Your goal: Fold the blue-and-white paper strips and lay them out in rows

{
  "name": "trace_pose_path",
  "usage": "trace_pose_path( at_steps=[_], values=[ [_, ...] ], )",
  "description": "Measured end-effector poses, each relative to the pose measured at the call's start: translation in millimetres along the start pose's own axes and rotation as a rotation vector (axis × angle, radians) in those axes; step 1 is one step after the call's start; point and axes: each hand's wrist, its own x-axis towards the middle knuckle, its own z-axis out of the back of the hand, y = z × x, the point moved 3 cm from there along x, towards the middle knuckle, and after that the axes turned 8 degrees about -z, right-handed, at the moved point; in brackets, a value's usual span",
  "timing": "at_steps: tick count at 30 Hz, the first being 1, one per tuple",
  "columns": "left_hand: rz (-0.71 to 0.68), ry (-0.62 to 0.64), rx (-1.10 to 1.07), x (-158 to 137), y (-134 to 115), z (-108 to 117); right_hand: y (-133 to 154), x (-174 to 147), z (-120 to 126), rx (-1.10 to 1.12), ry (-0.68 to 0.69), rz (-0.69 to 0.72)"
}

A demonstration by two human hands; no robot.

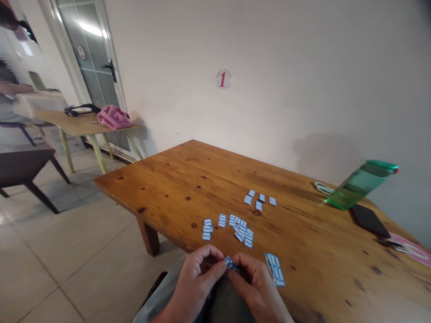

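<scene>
Just over the table's near edge, my left hand (204, 276) and my right hand (251, 278) pinch a small blue-and-white label piece (230, 264) between them. Fingers hide part of it. Beyond my hands lies an overlapping pile of similar label pieces (241, 229), with a single label piece (222, 220) to its left. Further left is a short row of overlapping label pieces (207, 229). Several separate label pieces (259, 206) are spread farther back. Close to my right hand rests a stack of larger label strips (276, 270).
The wooden table (168, 179) reaches a wall. On its right are a tilted green bottle (362, 186), a dark flat phone-like object (370, 220), a white coiled cable (323, 188), scissors (395, 244) and a pink round item (412, 249). Another table (77, 125) bears a pink cloth (113, 117).
</scene>
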Motion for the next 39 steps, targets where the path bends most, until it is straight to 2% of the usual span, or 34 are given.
trace_pose_path(
  at_steps=[4, 10, 15, 21, 24, 26, 29, 33, 36, 39],
  values=[
    [0.023, -0.059, 0.016, 4, -5, 3, 0, -3, 0, -0.009, 0.025, -0.009],
    [0.048, -0.134, -0.099, 10, -9, 8, -3, -7, -1, -0.028, 0.012, 0.005],
    [0.101, -0.1, -0.228, 7, -8, 5, -2, -9, -2, -0.016, -0.066, 0.0],
    [0.265, -0.017, -0.538, 4, 12, -3, -10, -9, -5, 0.221, 0.057, -0.036],
    [0.279, 0.04, -0.586, 6, 16, -5, -17, -9, -9, 0.363, 0.066, -0.046],
    [0.228, 0.022, -0.463, 7, 11, -3, -19, -9, -10, 0.365, 0.009, -0.022],
    [0.064, 0.003, -0.07, 7, -2, 3, -18, -9, -8, 0.294, -0.078, 0.052],
    [-0.121, 0.123, 0.351, 3, -12, 2, -14, -11, -3, 0.138, -0.103, 0.066],
    [-0.149, 0.174, 0.47, 2, -12, 2, -12, -14, 2, 0.034, -0.203, 0.046],
    [-0.135, 0.198, 0.497, 4, -12, 3, -10, -17, 2, -0.012, -0.284, 0.08]
  ],
)
